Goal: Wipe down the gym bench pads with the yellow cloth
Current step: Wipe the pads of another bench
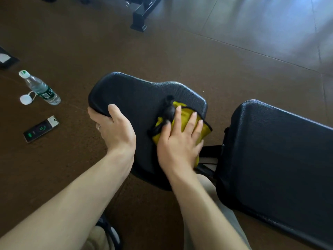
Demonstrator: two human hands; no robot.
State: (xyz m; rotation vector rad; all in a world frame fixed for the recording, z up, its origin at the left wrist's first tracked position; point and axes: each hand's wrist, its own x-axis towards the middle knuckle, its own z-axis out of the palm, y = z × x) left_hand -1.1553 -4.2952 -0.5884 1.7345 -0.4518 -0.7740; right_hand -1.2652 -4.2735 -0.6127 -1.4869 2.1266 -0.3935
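**Wiping the seat pad, with some risks close by**

I see the right hand [177,141] lying flat on the yellow cloth [187,116], its fingers [193,121] straight and a little spread, pressing the cloth on the seat pad [137,92] near the edge that faces the back pad [273,150]. The left hand [115,130] grips the opposite edge of the seat pad, thumb on top and the other fingers curled under it, so I judge it steadies the pad.

The cloth is bunched, and a black cord or trim [168,109] lies on it. I think this could catch under the fingers and drag instead of wiping. The cloth also hangs partly over the pad edge, above the gap between the two pads; one stroke too far in that direction may push it down into the frame.

On the floor [75,51] beside the bench stand a water bottle [40,88] and a phone [41,129]. A wide swing of the left elbow could knock them. The back pad looks not yet touched.
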